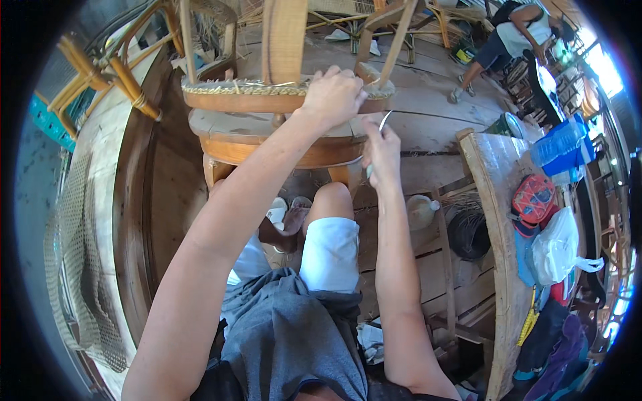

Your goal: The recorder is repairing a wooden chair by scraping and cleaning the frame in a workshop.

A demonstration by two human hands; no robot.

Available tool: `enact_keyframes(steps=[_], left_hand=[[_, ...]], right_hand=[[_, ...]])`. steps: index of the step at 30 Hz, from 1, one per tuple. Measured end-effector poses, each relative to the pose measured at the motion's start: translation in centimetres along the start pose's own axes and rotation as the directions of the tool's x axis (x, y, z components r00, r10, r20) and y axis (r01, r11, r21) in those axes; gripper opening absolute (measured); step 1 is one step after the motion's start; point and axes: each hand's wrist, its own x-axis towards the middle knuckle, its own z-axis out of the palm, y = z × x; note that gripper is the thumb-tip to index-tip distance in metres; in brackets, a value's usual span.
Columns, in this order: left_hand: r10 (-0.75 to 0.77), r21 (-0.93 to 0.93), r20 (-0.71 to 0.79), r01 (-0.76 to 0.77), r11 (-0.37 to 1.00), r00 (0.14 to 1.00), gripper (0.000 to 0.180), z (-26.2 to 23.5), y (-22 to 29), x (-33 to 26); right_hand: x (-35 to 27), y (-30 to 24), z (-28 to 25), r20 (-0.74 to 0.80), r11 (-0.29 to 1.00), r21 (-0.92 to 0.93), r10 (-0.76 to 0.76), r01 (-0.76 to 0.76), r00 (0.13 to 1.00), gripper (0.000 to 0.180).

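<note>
Workbench (486, 157), bulging white bag (556, 248); left grip (336, 97) on chair (241, 100).

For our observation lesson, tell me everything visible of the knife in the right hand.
The knife has a slim, curved, bright, metal-looking blade. The right hand grips it, blade rising from the fist, tilted up and right, near the right end of the chair seat. The hand hides most of the handle; a pale bit below may be its end. Contact with the chair can't be told.
</note>
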Motion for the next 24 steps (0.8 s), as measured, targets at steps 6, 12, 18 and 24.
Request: enact_keyframes(steps=[6,12,18,24], left_hand=[[-0.055,-0.689,-0.106,-0.033,0.724,0.993,0.02,-1.6,0.1,-2.0],[-0.22,-0.728,-0.039,0.123,0.675,0.975,0.02,-1.4,1.1,-2.2],[-0.37,-0.849,-0.059,0.148,0.508,0.927,0.027,-9.3,6.8,-5.5],[-0.29,-0.564,-0.04,0.218,0.796,0.956,0.016,-15.6,6.4,-13.6]], right_hand=[[-2.8,3.7,0.8,0.008,0.924,0.34,0.183,-0.175,0.983,0.016],[-3.8,12.5,5.9,-0.164,0.934,-0.271,-0.282,0.232,0.945,0.035],[-2.3,12.5,5.2,-0.142,0.789,-0.504,-0.478,0.352,0.867,0.039],[-1.8,11.4,4.2,-0.04,0.897,-0.329,-0.327,0.296,0.944,0.038]])
